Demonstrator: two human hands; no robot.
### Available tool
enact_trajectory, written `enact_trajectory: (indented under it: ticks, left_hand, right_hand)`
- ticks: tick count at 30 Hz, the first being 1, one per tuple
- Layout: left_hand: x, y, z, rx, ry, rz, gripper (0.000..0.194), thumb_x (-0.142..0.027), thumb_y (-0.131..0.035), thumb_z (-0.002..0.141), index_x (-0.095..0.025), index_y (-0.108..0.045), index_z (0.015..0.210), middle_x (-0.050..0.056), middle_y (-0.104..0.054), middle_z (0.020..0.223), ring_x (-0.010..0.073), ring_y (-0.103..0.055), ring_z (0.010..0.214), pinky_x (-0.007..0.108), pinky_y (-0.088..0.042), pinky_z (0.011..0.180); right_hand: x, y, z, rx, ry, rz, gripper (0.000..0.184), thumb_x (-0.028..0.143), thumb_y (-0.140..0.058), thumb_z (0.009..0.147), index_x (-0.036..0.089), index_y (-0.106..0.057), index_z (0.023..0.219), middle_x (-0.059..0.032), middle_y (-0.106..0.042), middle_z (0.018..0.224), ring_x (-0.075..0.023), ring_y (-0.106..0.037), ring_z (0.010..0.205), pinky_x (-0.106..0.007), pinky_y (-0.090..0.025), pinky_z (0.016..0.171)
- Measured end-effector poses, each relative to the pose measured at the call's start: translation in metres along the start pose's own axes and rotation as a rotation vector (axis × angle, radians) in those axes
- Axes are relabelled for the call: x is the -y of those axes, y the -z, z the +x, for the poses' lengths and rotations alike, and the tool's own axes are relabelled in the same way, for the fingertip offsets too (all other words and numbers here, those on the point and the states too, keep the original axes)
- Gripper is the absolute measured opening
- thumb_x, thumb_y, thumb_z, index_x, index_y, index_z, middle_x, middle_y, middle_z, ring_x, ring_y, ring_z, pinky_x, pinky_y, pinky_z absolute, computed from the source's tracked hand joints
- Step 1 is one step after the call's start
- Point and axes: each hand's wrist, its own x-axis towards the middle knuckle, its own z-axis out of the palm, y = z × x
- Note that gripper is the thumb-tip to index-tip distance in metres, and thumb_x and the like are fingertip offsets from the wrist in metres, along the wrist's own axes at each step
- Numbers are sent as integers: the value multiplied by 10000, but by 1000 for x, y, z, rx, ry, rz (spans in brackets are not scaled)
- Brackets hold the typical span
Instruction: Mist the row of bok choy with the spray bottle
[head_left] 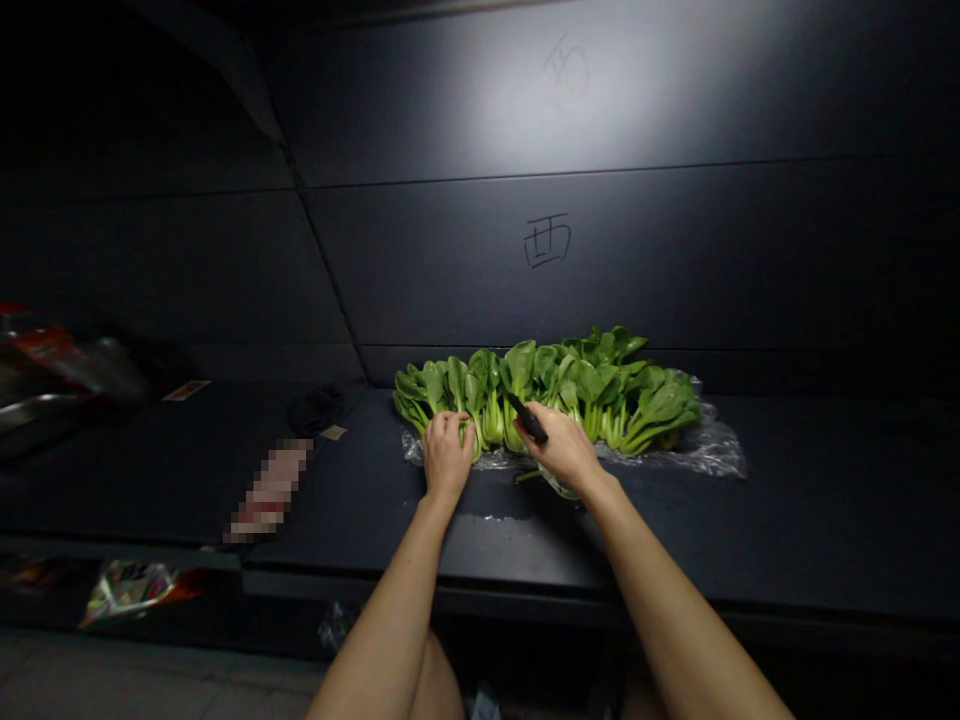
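Note:
A row of green bok choy heads [577, 385] lies on clear plastic film [705, 450] on a dark shelf [787, 500]. My left hand [446, 455] is closed around the base of one bok choy head near the left end of the row. My right hand [562, 450] grips a dark-handled knife [527, 418], which points up and left toward the stalks in the middle of the row. Both hands sit at the front edge of the greens, a short gap between them.
Dark panels with chalk marks [547, 240] rise behind the shelf. To the left are a metal tray [30, 410], a dark cloth [316, 408], small cards [186, 390] and a blurred patch [270, 490]. Packaging [135, 585] lies below the shelf's front edge.

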Motion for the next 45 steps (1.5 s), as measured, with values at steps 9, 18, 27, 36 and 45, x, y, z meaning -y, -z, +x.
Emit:
enact_trajectory:
  ticks: [9,18,27,36,45]
  left_hand:
    - [-3,1,-3,31,7,57,192,-315,-574,851,-196,-652,980,87,-599,1002,250,-560,974,371,-454,857]
    - [-4,4,-3,71,48,88,256,-335,-587,836,-202,-634,1050,104,-579,1113,265,-534,1064,393,-443,902]
    - [8,12,-6,345,-108,97,684,-395,-705,711,-226,-480,1335,125,-476,1390,319,-430,1278,475,-363,1027]
    - [16,12,-7,337,-145,127,678,-244,-683,758,-222,-423,1383,125,-430,1463,288,-411,1321,438,-355,1045]
    - [19,12,-8,301,-134,64,746,-309,-656,781,-209,-329,1444,138,-389,1495,283,-358,1370,438,-336,1075]
  right_hand:
    - [2,-6,2,-11,-5,-9,237,373,-452,916,220,-608,1006,-59,-710,924,-193,-645,800,-250,-337,622]
    - [-2,-5,3,-43,-68,-5,255,400,-445,920,217,-602,1005,-67,-709,931,-199,-643,810,-254,-353,637]
    - [4,-4,3,2,-42,0,262,391,-448,917,219,-610,1029,-63,-715,933,-197,-649,802,-253,-354,632]
    - [6,-8,3,9,23,5,249,371,-448,919,218,-611,1025,-63,-708,954,-191,-642,825,-246,-340,623]
    - [11,-8,0,47,21,-27,241,366,-445,921,230,-624,1007,-50,-707,898,-183,-640,785,-241,-326,599]
